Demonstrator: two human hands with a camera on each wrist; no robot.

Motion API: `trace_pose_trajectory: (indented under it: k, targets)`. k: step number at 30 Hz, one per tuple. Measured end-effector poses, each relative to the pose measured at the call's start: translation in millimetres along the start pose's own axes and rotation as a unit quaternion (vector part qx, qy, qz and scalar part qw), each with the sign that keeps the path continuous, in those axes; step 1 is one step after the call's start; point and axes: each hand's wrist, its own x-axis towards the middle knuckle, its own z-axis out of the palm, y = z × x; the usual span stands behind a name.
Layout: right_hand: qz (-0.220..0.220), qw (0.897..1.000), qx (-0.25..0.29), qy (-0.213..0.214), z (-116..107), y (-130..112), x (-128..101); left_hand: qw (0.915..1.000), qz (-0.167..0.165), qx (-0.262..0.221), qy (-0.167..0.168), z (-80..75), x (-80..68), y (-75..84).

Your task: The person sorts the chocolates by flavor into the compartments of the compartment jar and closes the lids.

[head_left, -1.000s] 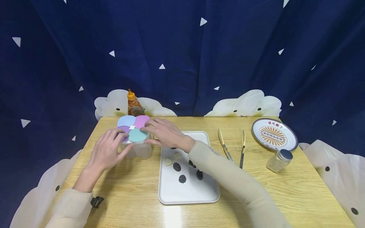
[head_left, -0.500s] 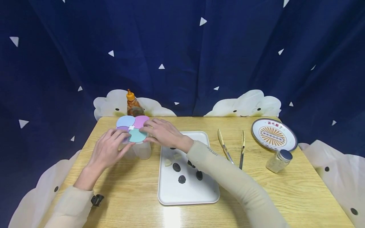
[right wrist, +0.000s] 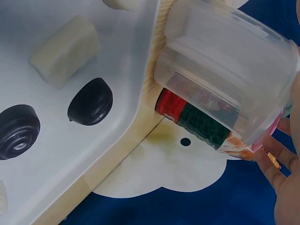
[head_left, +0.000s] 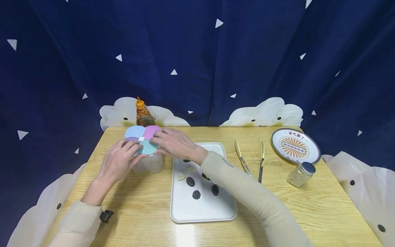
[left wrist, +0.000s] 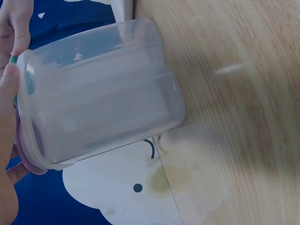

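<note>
Gripping from both sides, the person holds a clear plastic container (head_left: 148, 161) that stands on the far left part of the wooden table (head_left: 308, 206), just left of the white tray (head_left: 203, 209). Its lid (head_left: 142, 139) is made of four round pastel flaps, blue, pink, purple and teal, meeting at a small white centre piece. The left hand (head_left: 118, 162) curls round the near left edge of the lid, fingers lying over the purple flap and thumb against the rim below it. The right hand (head_left: 174, 144) reaches across the tray's far end, its fingers bent over the pink and teal flaps and its thumb at the rim. From the left wrist view the container's frosted wall (left wrist: 98, 93) fills the frame and looks empty, with fingertips (left wrist: 9, 79) pressed at its lid end.

Behind the container stands a sauce bottle (head_left: 143, 115) with an orange cap. On the tray lie several dark round sweets (head_left: 196, 195) and pale chunks (head_left: 181, 176). Right of the tray rest metal tongs (head_left: 250, 161), then a small glass jar (head_left: 300, 174), and a patterned plate (head_left: 295, 145) at the far right corner.
</note>
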Motion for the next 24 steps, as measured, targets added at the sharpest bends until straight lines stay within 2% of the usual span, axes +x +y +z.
trace_pose_trajectory:
  k: [18, 24]
  targets:
    - [-0.006, 0.999, -0.031, -0.004, -0.7, 0.3, -0.2, 0.9999, 0.010, 0.008, 0.002, 1.1, 1.0, 1.7]
    - [0.003, 1.000, -0.022, -0.007, -2.2, -0.5, 2.3, 0.9999, -0.004, 0.011, 0.004, -0.5, 2.5, 3.4]
